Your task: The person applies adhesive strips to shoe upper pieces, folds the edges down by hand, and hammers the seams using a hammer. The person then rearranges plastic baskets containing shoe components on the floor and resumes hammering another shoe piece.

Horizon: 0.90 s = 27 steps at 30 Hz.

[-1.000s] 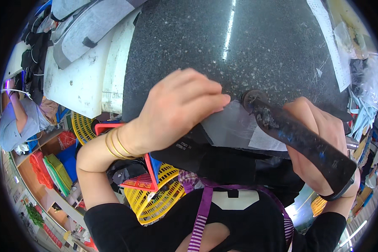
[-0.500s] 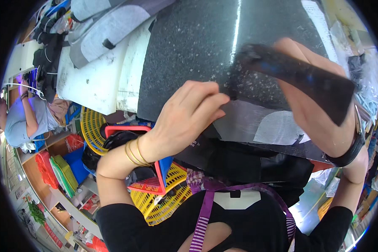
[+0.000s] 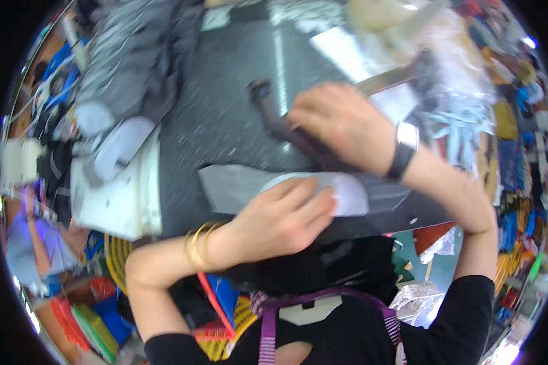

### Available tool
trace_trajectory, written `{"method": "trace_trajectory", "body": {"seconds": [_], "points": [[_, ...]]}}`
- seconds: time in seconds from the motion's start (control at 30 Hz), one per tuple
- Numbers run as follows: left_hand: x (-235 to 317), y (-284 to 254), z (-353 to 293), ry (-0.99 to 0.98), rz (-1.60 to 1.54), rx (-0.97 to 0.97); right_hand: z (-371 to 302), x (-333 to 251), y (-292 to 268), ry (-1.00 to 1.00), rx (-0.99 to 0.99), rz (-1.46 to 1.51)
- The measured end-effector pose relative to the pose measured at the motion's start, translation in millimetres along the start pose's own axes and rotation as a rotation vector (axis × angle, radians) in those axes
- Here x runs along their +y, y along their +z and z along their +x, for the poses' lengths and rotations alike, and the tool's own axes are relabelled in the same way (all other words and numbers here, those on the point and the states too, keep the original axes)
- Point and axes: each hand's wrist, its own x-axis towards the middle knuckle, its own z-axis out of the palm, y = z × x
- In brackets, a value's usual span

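Note:
My right hand [image 3: 341, 125] is closed around a long dark tool [image 3: 268, 112], slanted over the dark work board [image 3: 219, 97]; blur hides its exact kind. Beneath it, along the near edge of the board, lies a grey cut piece of material [image 3: 228, 188] with a paler rounded patch [image 3: 352, 198]. My left hand [image 3: 286, 219] is over this patch with its fingers bent and drawn together. Whatever its fingertips may pinch is hidden.
Stacked grey pieces [image 3: 128, 79] fill the far left, next to a white board [image 3: 112, 204]. Clear bags [image 3: 450, 73] and light blue strips [image 3: 460, 134] crowd the right side. Below left are a yellow basket [image 3: 117, 258] and another person [image 3: 39, 243].
The view has shifted, with more of the far table and right side showing. My right hand has turned the tool over, and my left hand has come onto the pale patch.

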Motion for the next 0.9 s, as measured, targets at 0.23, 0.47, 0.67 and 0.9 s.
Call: {"method": "trace_trajectory", "body": {"seconds": [0.23, 0.47, 0.67, 0.9], "points": [[0, -19, 1, -0.142, -0.071, -0.049, -69, -53, -54, 0.283, -0.484, 0.253], [9, -63, 0, -0.170, 0.186, -0.002, -115, -2, -79, 0.610, 0.004, 0.161], [11, -3, 25, -0.125, 0.042, -0.246, -162, 56, -114, 0.801, -0.020, -0.399], [3, -40, 74, -0.206, -0.242, -0.200, -194, 108, -162, 0.868, 0.197, -0.118]]}}
